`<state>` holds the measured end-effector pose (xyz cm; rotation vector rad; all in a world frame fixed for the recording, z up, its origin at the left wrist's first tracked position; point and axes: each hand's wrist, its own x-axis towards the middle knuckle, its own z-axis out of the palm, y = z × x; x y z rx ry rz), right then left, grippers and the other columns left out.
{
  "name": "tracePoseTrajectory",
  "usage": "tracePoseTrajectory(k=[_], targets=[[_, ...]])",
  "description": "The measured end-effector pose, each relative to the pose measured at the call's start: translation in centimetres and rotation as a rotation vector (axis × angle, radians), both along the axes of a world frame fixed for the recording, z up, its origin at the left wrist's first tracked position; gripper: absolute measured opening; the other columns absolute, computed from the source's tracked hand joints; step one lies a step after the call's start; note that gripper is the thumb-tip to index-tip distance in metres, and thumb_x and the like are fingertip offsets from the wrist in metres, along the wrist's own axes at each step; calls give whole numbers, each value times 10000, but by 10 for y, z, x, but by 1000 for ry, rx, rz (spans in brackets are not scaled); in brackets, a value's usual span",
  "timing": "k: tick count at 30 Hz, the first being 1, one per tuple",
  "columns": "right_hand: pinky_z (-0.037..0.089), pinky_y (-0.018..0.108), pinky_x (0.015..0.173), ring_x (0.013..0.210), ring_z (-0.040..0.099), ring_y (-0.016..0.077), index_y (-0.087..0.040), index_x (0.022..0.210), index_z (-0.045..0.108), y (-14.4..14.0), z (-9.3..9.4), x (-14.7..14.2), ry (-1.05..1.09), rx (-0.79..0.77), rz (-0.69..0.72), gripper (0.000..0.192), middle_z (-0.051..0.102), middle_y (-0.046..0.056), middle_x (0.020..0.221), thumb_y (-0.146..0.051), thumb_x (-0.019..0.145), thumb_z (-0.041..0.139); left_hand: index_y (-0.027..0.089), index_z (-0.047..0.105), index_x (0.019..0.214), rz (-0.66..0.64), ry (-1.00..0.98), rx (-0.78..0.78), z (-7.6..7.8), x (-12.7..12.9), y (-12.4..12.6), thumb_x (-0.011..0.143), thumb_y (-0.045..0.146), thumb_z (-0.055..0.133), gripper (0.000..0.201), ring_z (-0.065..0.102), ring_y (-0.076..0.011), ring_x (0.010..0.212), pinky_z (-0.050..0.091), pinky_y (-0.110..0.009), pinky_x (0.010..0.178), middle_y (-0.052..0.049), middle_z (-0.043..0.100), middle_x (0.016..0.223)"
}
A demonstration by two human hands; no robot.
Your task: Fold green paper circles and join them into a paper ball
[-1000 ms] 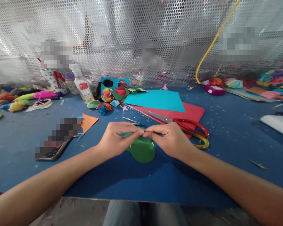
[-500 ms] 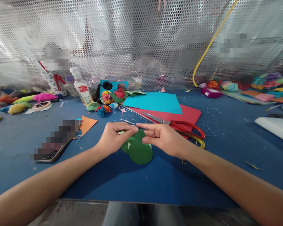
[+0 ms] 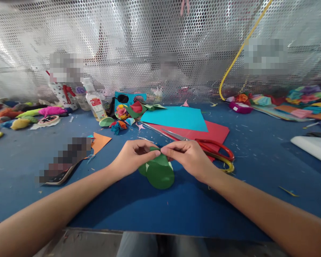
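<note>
Left hand (image 3: 130,157) and right hand (image 3: 188,157) pinching top edge of round green paper cut-out (image 3: 158,172), fingertips meeting, red-handled scissors (image 3: 208,150) just beside right hand, blue table (image 3: 176,203)

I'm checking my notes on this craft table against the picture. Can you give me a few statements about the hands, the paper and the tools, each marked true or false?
1. Both hands pinch the green paper piece at its top edge. True: the left hand and right hand meet there, fingers closed on it.
2. The scissors are held in the right hand. False: they lie on the red sheet, behind that hand.
3. A cyan sheet overlaps the red sheet. True.
4. The glue bottle lies on its side by the scissors. False: it stands upright at the far left of the blue table.
5. The orange paper scrap lies right of the scissors. False: it lies left of the left hand.
</note>
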<state>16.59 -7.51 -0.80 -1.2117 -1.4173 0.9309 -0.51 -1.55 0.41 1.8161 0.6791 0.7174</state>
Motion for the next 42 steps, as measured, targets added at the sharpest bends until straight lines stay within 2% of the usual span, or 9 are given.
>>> tracePoseTrajectory(k=[5,10,20,27,29,31,36,40,42], targets=[[494,237,605,602,577,98,-177,755,645,1,1,-6,308,-59,-52,159,613,-16,660,-311,678,683,141,620,848,26,-115,-110,-1,2,-6,661,248,688,226,626,-132,646,482,-210,584,-30,678,712],[485,284,709,705,604,125,-182,908,596,2,-1,-8,311,-125,29,302,651,5,754,-265,643,717,143,622,883,177,-161,81,-1,-1,-6,705,237,646,202,607,-117,658,484,-202,612,-26,656,718],[461,224,645,668,576,99,-170,747,645,1,-2,-9,337,-118,83,161,639,7,704,-323,702,673,164,631,831,192,-257,296,0,-5,-14,718,194,643,117,600,-104,631,492,-191,601,-11,647,693],[451,193,554,560,570,72,-151,707,618,-7,-1,-8,591,-446,532,184,631,1,669,-331,737,645,199,598,1043,-108,-329,-128,9,-3,-16,737,309,632,327,602,-183,923,491,-268,759,-63,653,966],[457,198,560,557,579,76,-152,730,615,-11,1,-8,591,-500,604,180,634,3,673,-329,763,613,187,621,1003,-197,-296,-274,9,-1,-17,697,326,667,340,637,-183,807,502,-283,708,-68,670,902],[460,203,568,555,578,79,-149,726,615,-13,2,-10,549,-534,623,186,630,6,675,-320,789,577,169,653,844,-163,-314,-347,9,0,-17,673,292,691,214,636,-147,660,501,-265,645,-41,676,763],[449,220,572,560,553,93,-138,734,612,-10,1,-14,415,-483,522,301,611,31,691,-390,832,480,142,618,643,39,-400,-269,7,1,-14,605,173,735,128,607,-106,593,495,-219,603,5,648,626],[430,252,551,550,520,121,-152,728,578,-8,-3,-11,235,-187,267,532,574,34,641,-597,827,304,141,620,656,160,-388,-116,6,0,-13,604,182,736,134,596,-94,575,483,-195,557,11,646,616],[411,246,543,558,503,122,-157,685,554,-10,-2,-9,45,-59,190,496,552,24,622,-593,810,356,144,618,656,228,-361,-41,6,-1,-14,606,198,736,139,586,-88,566,474,-185,541,13,645,612]])
